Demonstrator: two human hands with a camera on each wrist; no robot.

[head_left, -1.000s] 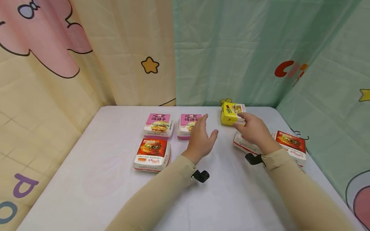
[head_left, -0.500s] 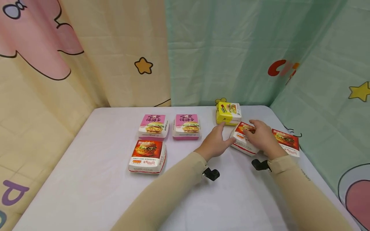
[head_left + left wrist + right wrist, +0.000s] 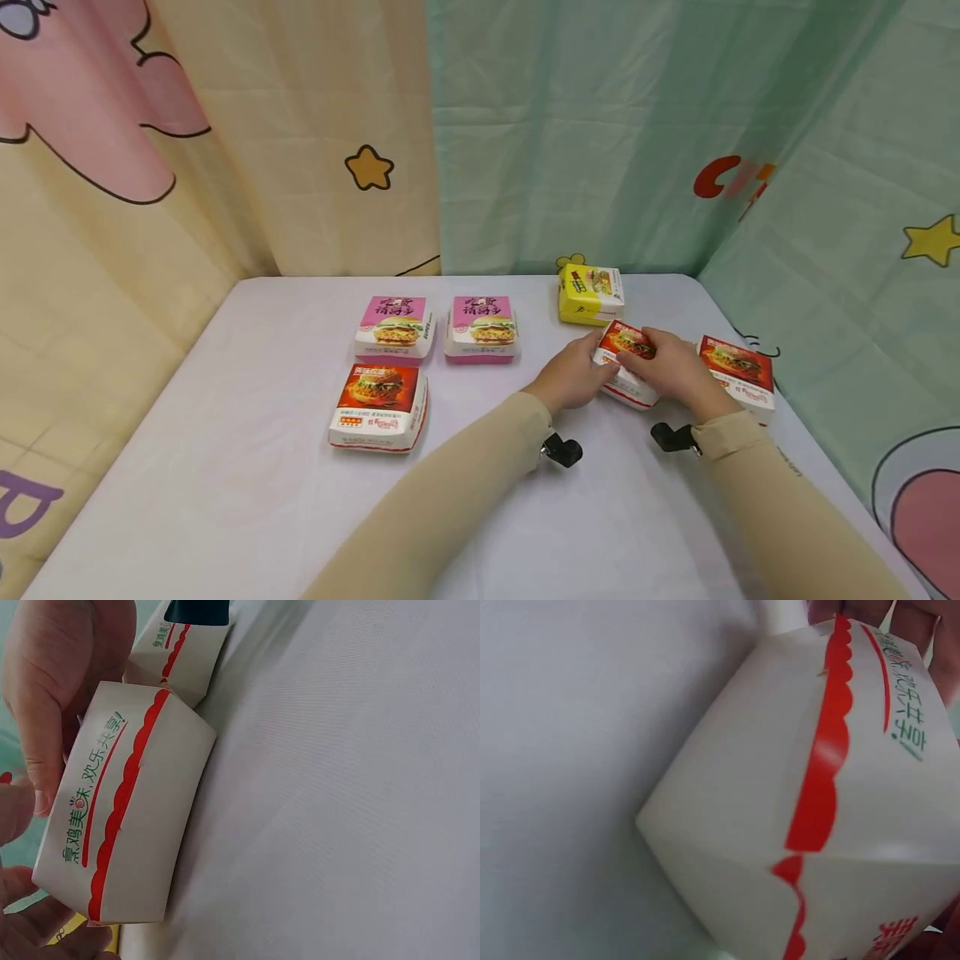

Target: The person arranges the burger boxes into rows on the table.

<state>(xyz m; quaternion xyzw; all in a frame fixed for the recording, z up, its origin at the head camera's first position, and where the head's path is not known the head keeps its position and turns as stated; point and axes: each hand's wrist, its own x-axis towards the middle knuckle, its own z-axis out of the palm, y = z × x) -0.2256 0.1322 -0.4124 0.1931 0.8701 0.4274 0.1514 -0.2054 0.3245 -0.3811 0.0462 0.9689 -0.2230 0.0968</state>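
Between my two hands is a red-and-white burger box (image 3: 632,392), turned at an angle near the right of the table. My left hand (image 3: 572,373) grips its left side, thumb toward the front. From the right, my right hand (image 3: 678,375) holds the same box, its thumb over the printed top. The left wrist view shows the white side of the box (image 3: 124,802) with a scalloped red stripe, fingers at both ends. Close up in the right wrist view, a corner of the box (image 3: 780,795) stands over the white cloth.
A second red burger box (image 3: 738,375) lies just right of my right hand, and a third (image 3: 378,408) at left. Two pink burger boxes (image 3: 393,329) stand side by side behind that one. A yellow burger box (image 3: 591,294) sits at the back edge, before the curtain (image 3: 540,150).
Both hands have closed in on the red burger box, the left moving right to its side. The box has shifted slightly and now sits in both hands. The head view has swung a little right.
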